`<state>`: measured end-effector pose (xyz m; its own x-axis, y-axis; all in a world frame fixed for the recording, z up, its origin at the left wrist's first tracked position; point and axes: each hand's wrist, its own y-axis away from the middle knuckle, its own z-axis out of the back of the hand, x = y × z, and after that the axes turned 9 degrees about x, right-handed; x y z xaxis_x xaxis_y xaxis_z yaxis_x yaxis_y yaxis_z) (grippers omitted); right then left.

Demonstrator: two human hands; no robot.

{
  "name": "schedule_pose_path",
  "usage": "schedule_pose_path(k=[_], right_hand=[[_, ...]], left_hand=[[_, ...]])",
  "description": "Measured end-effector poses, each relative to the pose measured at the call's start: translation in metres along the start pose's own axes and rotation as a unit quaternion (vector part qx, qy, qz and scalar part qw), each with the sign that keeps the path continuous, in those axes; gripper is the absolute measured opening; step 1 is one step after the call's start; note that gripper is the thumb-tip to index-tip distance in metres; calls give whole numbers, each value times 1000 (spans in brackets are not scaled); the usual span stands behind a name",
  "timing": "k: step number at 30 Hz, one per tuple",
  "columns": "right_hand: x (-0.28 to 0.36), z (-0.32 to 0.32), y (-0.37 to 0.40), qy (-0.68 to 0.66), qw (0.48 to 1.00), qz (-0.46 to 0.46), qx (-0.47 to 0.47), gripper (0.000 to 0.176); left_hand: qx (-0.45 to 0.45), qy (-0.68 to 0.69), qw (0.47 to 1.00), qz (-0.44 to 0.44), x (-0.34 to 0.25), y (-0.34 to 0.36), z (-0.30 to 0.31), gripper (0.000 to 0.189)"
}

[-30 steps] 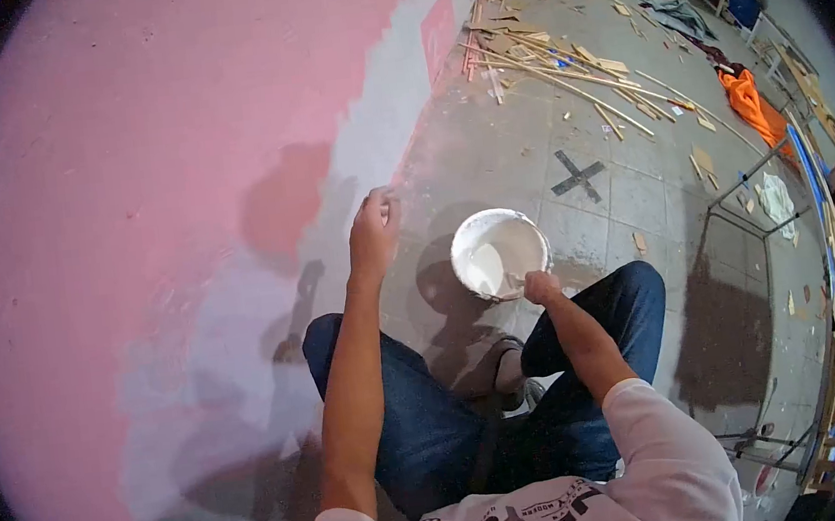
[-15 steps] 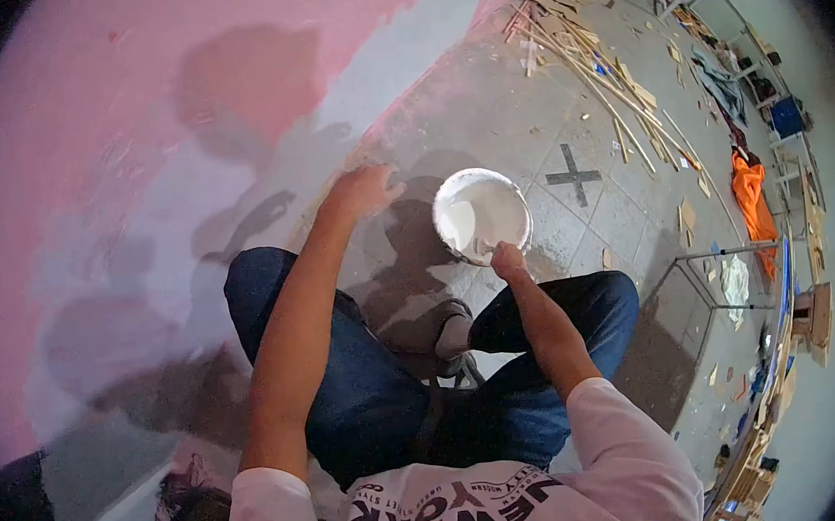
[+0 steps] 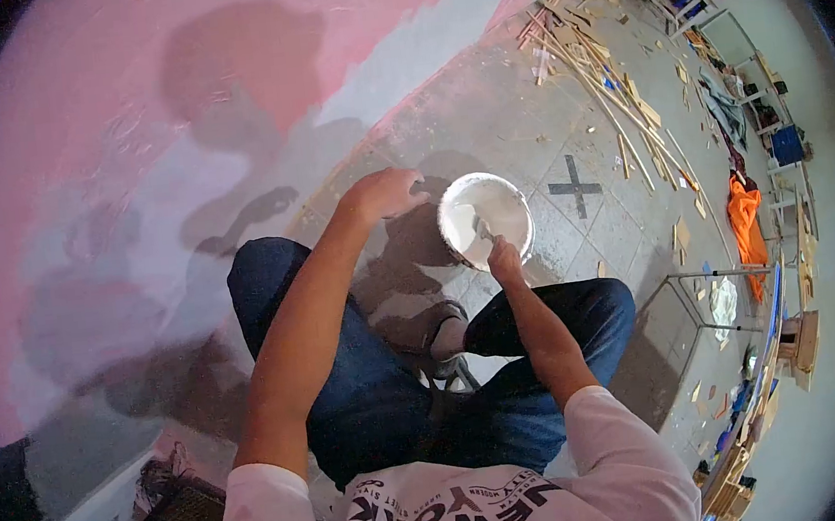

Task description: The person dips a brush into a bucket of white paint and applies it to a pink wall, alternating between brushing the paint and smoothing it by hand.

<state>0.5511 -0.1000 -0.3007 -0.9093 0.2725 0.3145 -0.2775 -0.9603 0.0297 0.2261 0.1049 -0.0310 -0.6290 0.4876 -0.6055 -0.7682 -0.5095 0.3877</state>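
Note:
A round white bucket (image 3: 526, 240) stands on the tiled floor in front of my knees, with white paint or plaster inside. My right hand (image 3: 505, 260) is over its near rim, closed on the handle of a small tool (image 3: 482, 227) that looks like a brush or spatula; the tool's end is inside the bucket. Just left of the bucket my left hand (image 3: 393, 193) hovers with its fingers apart and nothing in them.
A wall (image 3: 126, 158) painted pink and white runs along the left. Wooden strips (image 3: 612, 91) litter the floor beyond. At the right are an orange cloth (image 3: 746, 219), a metal frame (image 3: 684, 310) and shelving. A dark cross (image 3: 574, 186) marks the floor.
My left hand has moved right, closer to the bucket. The tool in my right hand now shows more clearly inside the bucket. The view has shifted slightly.

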Motion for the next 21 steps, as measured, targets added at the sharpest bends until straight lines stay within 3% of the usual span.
schedule_pose_path(k=[3,6,9,12,13,14,15,16,20,21], right_hand=[[-29,-11,-1,107,966,43,233,21],[-29,-13,-5,94,967,1,235,21],[-21,6,-10,84,983,42,156,24],[-27,12,-22,33,995,11,91,24],[-33,17,-30,20,994,51,90,26],[-23,26,-35,-162,984,-32,59,26],[-4,44,-39,-338,934,-111,28,27],[15,67,-44,-500,846,-183,-3,27],[53,147,-81,-677,714,-174,-22,25],[58,165,-91,-673,726,-141,-18,25]], left_hand=[[-5,-7,1000,-17,1,-4,-3,55],[5,-6,1000,-24,2,-8,-1,54],[-19,-10,999,-35,5,-10,-6,53],[-3,-6,1000,-19,4,-8,1,54],[-1,-9,1000,0,3,-7,6,53],[-1,-11,1000,18,1,-7,9,52],[-3,-12,999,36,0,-5,13,51],[-6,-26,999,44,2,-7,15,50],[-55,-34,997,46,24,-27,11,48],[-74,-25,996,40,30,-30,10,47]])
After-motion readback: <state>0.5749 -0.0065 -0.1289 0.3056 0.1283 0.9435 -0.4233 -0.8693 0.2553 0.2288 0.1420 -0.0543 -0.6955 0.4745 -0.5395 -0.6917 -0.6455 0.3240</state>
